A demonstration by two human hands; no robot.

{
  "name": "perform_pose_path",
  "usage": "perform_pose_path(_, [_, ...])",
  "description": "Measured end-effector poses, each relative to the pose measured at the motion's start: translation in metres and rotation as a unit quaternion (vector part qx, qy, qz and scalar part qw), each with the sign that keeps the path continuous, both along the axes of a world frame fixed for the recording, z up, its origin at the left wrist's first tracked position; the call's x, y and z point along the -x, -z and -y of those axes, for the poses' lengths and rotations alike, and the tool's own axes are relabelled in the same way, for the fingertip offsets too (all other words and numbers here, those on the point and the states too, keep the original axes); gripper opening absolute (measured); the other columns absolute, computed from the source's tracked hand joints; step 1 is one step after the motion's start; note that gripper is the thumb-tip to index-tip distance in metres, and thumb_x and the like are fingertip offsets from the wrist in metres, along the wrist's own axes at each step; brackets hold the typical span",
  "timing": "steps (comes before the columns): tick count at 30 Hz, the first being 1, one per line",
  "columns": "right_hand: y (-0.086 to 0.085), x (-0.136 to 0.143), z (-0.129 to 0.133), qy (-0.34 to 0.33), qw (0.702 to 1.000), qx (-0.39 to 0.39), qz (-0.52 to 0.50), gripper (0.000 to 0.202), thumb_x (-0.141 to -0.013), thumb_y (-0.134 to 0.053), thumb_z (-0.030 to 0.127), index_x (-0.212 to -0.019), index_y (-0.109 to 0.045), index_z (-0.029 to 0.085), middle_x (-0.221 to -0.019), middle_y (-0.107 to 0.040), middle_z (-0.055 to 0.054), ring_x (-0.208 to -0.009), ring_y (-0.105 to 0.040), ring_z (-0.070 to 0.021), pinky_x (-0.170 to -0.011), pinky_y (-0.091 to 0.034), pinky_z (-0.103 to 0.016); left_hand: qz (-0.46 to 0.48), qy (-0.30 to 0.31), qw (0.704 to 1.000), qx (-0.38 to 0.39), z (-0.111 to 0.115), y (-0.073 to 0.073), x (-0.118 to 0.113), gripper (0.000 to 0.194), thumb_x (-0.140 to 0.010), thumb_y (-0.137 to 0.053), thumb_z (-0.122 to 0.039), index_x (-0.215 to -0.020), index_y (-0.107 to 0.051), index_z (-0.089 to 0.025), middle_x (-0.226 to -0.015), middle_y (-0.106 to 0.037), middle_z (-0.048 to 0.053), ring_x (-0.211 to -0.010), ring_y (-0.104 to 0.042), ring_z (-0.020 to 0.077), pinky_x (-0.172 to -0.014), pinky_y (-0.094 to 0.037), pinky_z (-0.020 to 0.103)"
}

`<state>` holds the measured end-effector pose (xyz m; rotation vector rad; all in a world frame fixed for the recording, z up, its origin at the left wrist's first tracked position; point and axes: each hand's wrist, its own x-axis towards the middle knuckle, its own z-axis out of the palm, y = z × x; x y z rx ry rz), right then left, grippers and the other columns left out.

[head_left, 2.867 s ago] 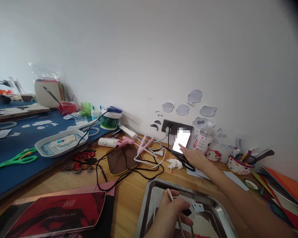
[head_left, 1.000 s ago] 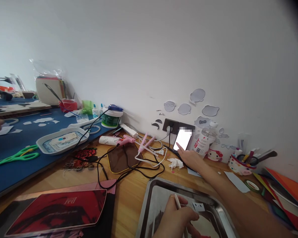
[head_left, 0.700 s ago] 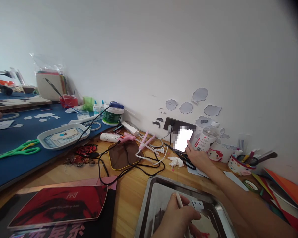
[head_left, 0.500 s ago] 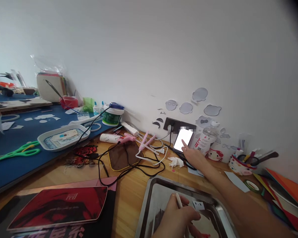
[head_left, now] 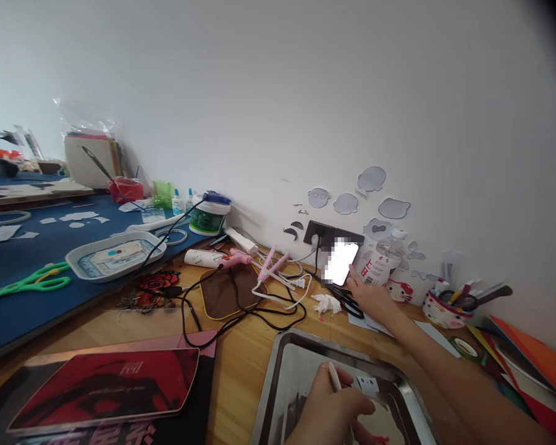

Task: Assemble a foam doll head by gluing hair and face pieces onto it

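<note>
My left hand [head_left: 331, 402] is closed around a slim white stick [head_left: 334, 376], held upright over a metal tray [head_left: 271, 383]. The stick's lower end is hidden behind my fingers. Inside the tray lie a pale flat piece [head_left: 387, 423] with a bit of red and a small card with dark marks [head_left: 367, 384]. Farther back, my right hand [head_left: 370, 296] holds nothing. Its index finger stretches to the right edge of a lit phone [head_left: 345, 262] leaning at the wall; whether it touches is unclear. Black-handled scissors [head_left: 352, 307] lie below that hand.
A pink glue gun [head_left: 236, 259], a pink tool [head_left: 271, 269] and tangled cords cover the middle. A red box [head_left: 106, 383] lies left of the tray. Behind my right arm stand a bottle [head_left: 380, 262] and a pen holder [head_left: 445, 309]. Green scissors [head_left: 41, 281] rest on the blue mat.
My right index finger has moved from the middle of the phone's screen to its right edge, and that hand has shifted rightward. The left hand keeps its hold on the stick.
</note>
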<state>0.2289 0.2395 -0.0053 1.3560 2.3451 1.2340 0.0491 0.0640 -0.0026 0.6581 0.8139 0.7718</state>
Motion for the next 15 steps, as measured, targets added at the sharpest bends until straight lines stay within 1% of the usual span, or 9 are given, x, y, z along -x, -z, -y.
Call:
perform_pose_path(5, [-0.005,0.012,-0.013,-0.005,1.000,0.006,-0.003,0.029,-0.080,-0.027,0.007,-0.093,-0.053,0.010,-0.137,-0.017,-0.024,-0.051,-0.061,-0.0163,-0.038,-0.042,-0.028,0.006,0.000,1.000,0.007,-0.001,0.002,0.000,0.032,-0.049,-0.051,-0.019,-0.075,-0.034,-0.020,-0.071,-0.048,-0.002,-0.043,-0.049,0.0086,-0.047,-0.030,0.021])
perform_pose_path(7, [-0.006,0.016,-0.017,-0.005,1.000,0.012,-0.003,0.029,-0.079,-0.029,0.007,-0.095,-0.053,0.011,-0.138,-0.016,-0.022,-0.052,-0.061,-0.0158,-0.039,-0.042,-0.027,0.006,-0.001,1.000,0.010,-0.001,0.002,0.000,0.032,-0.048,-0.051,-0.019,-0.076,-0.034,-0.019,-0.072,-0.048,-0.002,-0.044,-0.050,0.0090,-0.047,-0.030,0.021])
perform_pose_path(9, [-0.007,0.016,-0.018,0.001,1.000,0.014,-0.004,0.028,-0.079,-0.030,0.006,-0.094,-0.053,0.010,-0.136,-0.020,-0.024,-0.052,-0.062,-0.0167,-0.040,-0.042,-0.027,0.010,-0.009,1.000,0.011,0.000,0.002,0.000,0.033,-0.048,-0.050,-0.019,-0.077,-0.034,-0.019,-0.072,-0.048,-0.002,-0.044,-0.050,0.0086,-0.048,-0.032,0.021])
perform_pose_path(12, [-0.007,0.011,-0.011,0.005,1.000,0.020,-0.002,0.030,-0.080,-0.028,0.005,-0.092,-0.054,0.006,-0.132,-0.027,-0.029,-0.053,-0.062,-0.0194,-0.040,-0.042,-0.029,0.012,-0.012,1.000,0.010,0.001,0.001,-0.001,0.032,-0.048,-0.049,-0.018,-0.077,-0.034,-0.019,-0.069,-0.048,-0.003,-0.043,-0.049,0.0081,-0.047,-0.032,0.021])
perform_pose_path(13, [-0.006,0.009,-0.008,-0.002,1.000,0.029,0.002,0.030,-0.080,-0.027,0.005,-0.093,-0.054,0.007,-0.132,-0.029,-0.028,-0.053,-0.062,-0.0192,-0.041,-0.042,-0.029,0.008,-0.009,1.000,0.009,0.001,0.001,-0.002,0.032,-0.048,-0.049,-0.018,-0.077,-0.034,-0.019,-0.069,-0.048,-0.003,-0.043,-0.049,0.0080,-0.046,-0.031,0.021])
perform_pose_path(15, [-0.005,0.005,-0.003,-0.028,0.998,0.061,0.016,0.030,-0.080,-0.030,0.005,-0.095,-0.055,0.011,-0.132,-0.033,-0.021,-0.054,-0.062,-0.0171,-0.042,-0.043,-0.028,-0.003,-0.003,1.000,0.010,0.001,0.001,-0.003,0.032,-0.047,-0.049,-0.018,-0.076,-0.035,-0.019,-0.070,-0.048,-0.002,-0.041,-0.048,0.0079,-0.044,-0.030,0.021])
